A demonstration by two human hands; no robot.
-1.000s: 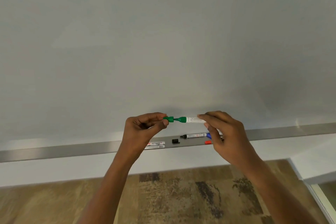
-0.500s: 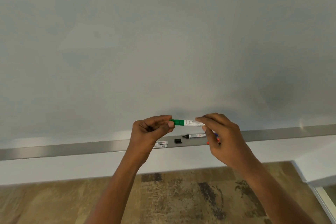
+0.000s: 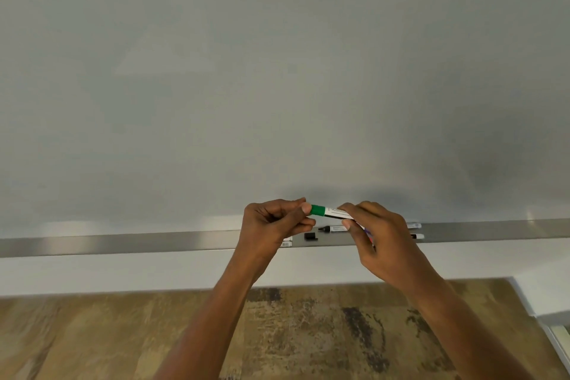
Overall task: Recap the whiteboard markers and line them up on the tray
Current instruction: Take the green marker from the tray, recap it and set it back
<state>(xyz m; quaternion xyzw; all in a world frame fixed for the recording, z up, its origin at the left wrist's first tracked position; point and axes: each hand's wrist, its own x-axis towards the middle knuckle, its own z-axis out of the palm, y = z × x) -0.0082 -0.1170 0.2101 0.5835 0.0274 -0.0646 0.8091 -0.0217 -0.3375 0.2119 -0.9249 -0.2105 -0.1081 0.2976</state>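
I hold a green whiteboard marker [image 3: 330, 212] level in front of the board, just above the metal tray [image 3: 154, 243]. My left hand [image 3: 274, 225] pinches its green cap end and my right hand [image 3: 379, 241] grips the white barrel. The cap sits pushed onto the marker. On the tray between my hands lie a loose black cap [image 3: 310, 236] and an uncapped black marker [image 3: 333, 228]. Ends of other markers [image 3: 416, 231] show to the right of my right hand, and two white barrel ends [image 3: 287, 241] peek out under my left hand. A red and blue marker bit shows under my right fingers.
The large whiteboard [image 3: 277, 71] fills the upper view. The long tray runs the full width under it. Below are a white wall strip and patterned brown floor [image 3: 308, 333]. A white ledge corner [image 3: 549, 311] sits at the lower right.
My hands have come together: the green cap, apart from the marker tip a second ago, is now pushed on over it. Both hands shifted slightly right and down.
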